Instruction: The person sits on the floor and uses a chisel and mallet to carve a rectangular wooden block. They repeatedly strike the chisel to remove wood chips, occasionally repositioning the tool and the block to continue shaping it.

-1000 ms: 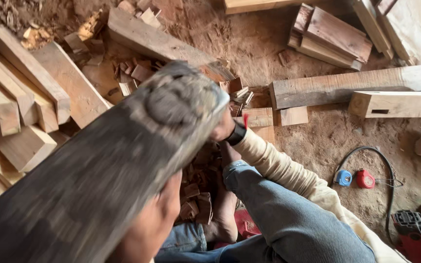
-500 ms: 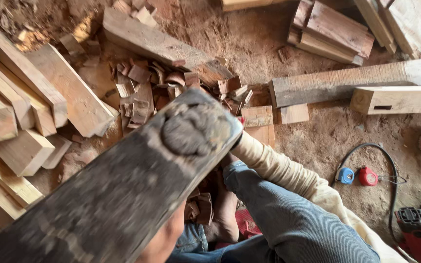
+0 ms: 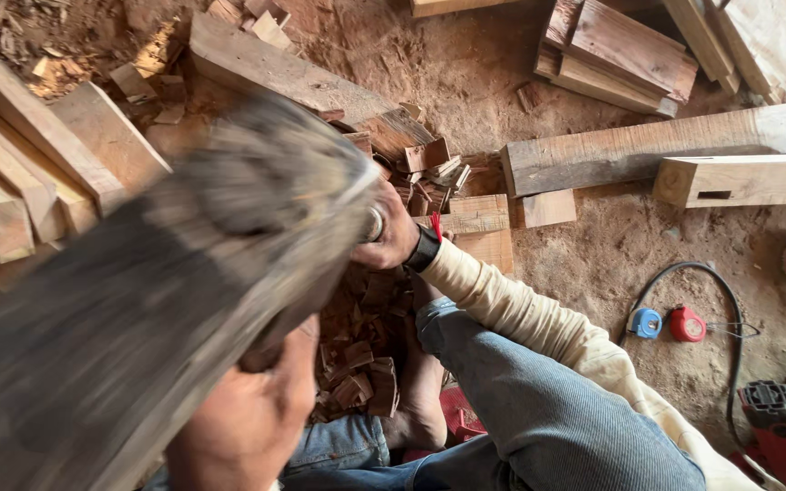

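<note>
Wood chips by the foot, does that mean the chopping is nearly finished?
Some is done: a heap of chips lies by the foot. In hand: the left hand grips a blurred mallet, and the right hand holds what looks like a chisel. What is left cannot be told, since the piece under the chisel is hidden. Several beams lie nearby.

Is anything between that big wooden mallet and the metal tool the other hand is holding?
Nothing visible. The blurred mallet, gripped by the left hand, sits right by the metal tool in the right hand. The mallet hides whatever lies beneath it.
</note>
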